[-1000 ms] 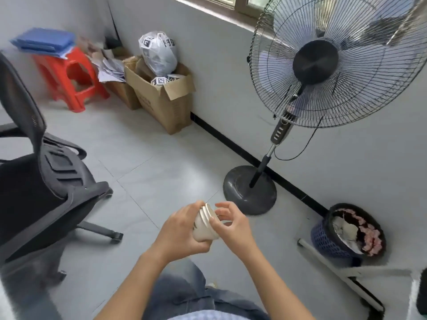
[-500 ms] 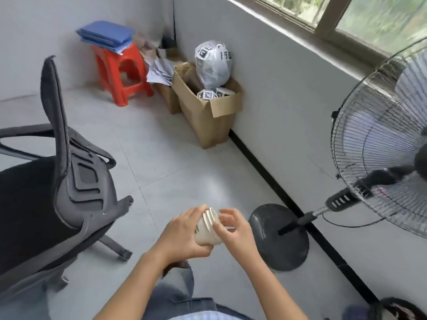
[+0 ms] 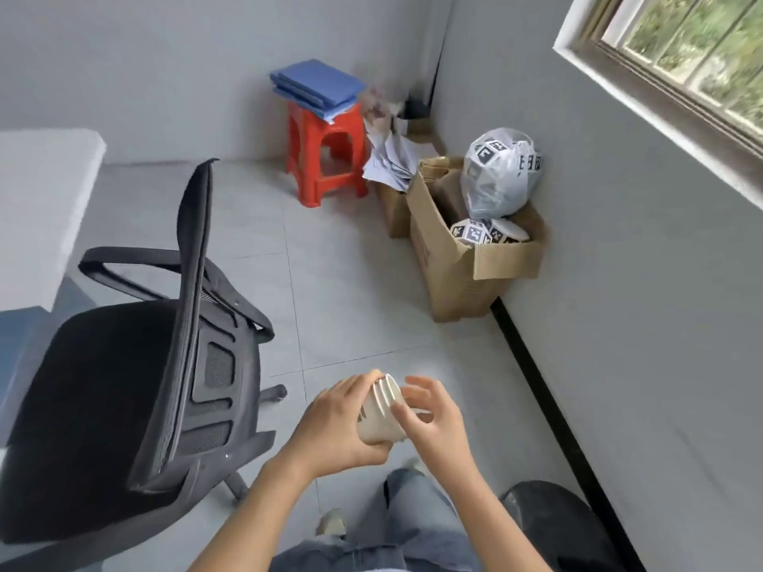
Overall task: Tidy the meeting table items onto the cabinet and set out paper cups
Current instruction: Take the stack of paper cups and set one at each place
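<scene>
Just in front of my lap, above the grey tiled floor [image 3: 351, 291], my left hand [image 3: 330, 431] is wrapped around the nested stack of white paper cups [image 3: 382, 414], fingers curled round its base and side, with the mouths tipped toward my right hand [image 3: 433, 423]. That hand has its thumb set against the rims and its fingers loosely curled over the mouth, picking at the outermost cup. I judge I am on the cup-setting part of the job, at the point of separating one cup from the rest, with none set out yet. The next move calls for a light pinch on just the top rim and a small twist while the left hand holds the others firm, so that two do not come away together; then I must turn to the white desk [image 3: 45, 192], whose corner shows at my left. Counting: one stack, with about four rims showing, though blur keeps me from being sure; one black mesh office chair [image 3: 124, 406] beside me; one red plastic stool [image 3: 326, 158] carrying roughly three blue folders [image 3: 316, 86]; two brown cardboard boxes [image 3: 450, 266] along the wall; one grey plastic bag [image 3: 499, 175] in the nearer one.
</scene>
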